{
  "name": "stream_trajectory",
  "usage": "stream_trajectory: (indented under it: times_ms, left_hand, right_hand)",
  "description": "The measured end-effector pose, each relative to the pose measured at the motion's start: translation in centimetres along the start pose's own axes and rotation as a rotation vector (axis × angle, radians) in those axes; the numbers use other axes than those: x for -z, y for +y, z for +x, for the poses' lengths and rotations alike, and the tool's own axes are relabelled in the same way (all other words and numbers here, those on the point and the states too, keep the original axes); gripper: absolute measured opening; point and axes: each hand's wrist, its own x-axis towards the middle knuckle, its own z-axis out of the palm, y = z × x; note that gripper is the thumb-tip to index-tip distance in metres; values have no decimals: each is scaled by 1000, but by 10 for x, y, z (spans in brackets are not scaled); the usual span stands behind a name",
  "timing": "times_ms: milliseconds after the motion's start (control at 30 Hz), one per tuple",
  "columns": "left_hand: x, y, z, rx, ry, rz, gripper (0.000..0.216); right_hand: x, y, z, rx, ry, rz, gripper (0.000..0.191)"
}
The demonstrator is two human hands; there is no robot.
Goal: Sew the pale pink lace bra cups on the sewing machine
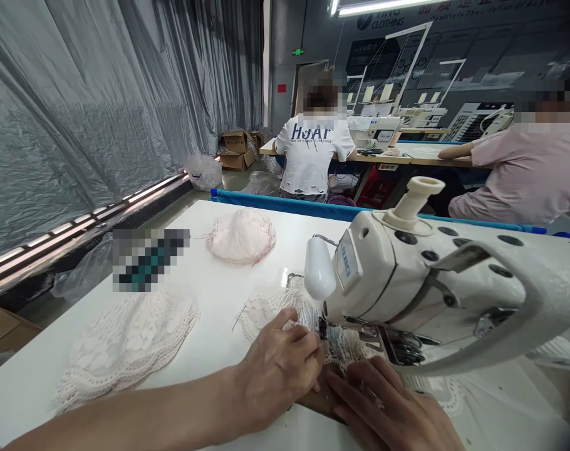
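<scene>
White lace fabric (259, 307) lies under the needle area of a white sewing machine (374, 275). My left hand (282, 360) is closed on the lace just left of the presser foot (322, 327), its fingers curled down. Close to it, on the near side of the needle, my right hand (393, 401) grips the lace edge with bent fingers; some of that fabric is hidden beneath the hand. A brownish plate shows between the two hands.
Stacked lace pieces (129, 344) lie on the left of the white table (219, 282). Farther back sit a pale pink fabric bundle (242, 237) with loose threads and a blurred dark object (151, 260). Beyond the table's blue edge (285, 205), two people sit near other machines.
</scene>
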Motion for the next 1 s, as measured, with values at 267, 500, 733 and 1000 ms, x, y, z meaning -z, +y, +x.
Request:
stream_trajectory:
  times_ms: [267, 500, 733, 1000]
  left_hand:
    - [9, 9, 1, 22, -8, 92, 18]
    - [25, 9, -1, 52, -131, 88, 17]
    - [42, 11, -41, 146, -230, 84, 16]
    - [50, 15, -42, 148, -146, 80, 16]
  right_hand:
    - [10, 2, 5, 51, -19, -39, 28]
    - [9, 5, 12, 199, 28, -124, 31]
    - [3, 10, 8, 213, 25, -89, 28]
    - [3, 8, 9, 210, 15, -139, 31]
